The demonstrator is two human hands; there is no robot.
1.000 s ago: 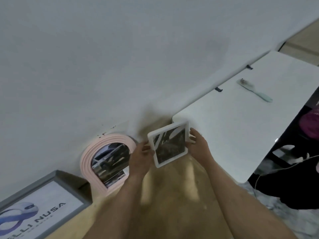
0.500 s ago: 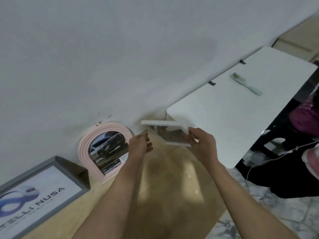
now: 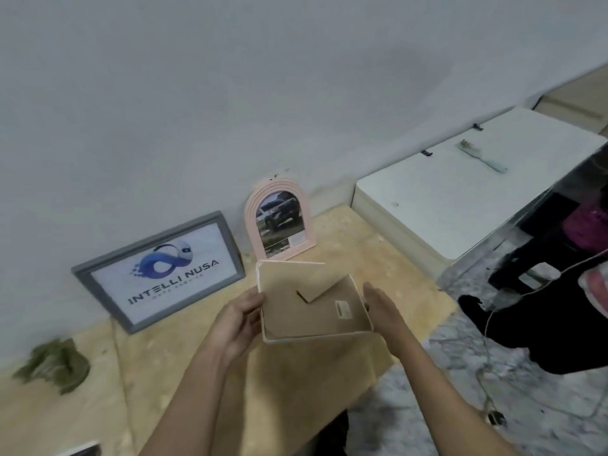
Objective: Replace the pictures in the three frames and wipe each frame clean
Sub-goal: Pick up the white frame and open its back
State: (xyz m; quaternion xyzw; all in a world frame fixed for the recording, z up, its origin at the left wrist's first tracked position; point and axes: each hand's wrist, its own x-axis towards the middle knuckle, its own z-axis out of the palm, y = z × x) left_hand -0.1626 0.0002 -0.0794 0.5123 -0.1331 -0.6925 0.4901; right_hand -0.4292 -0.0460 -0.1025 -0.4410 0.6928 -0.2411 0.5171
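Observation:
A small white picture frame is held above the wooden table with its brown back and fold-out stand facing me. My left hand grips its left edge, thumb on the rim. My right hand lies with straight fingers against its right edge. Against the wall leans a pink arched frame with a car picture. To its left leans a grey frame showing an "INTELLI NUSA" logo. A crumpled green cloth lies on the table at the far left.
The wooden table ends just right of my hands. Beyond it stands a white table with a pale green brush on it. Dark furniture and a white cable occupy the marble floor at right.
The white frame has been turned over, from picture side facing me to back side facing me, and brought lower and nearer. The view has swung left, revealing the grey frame fully and the cloth.

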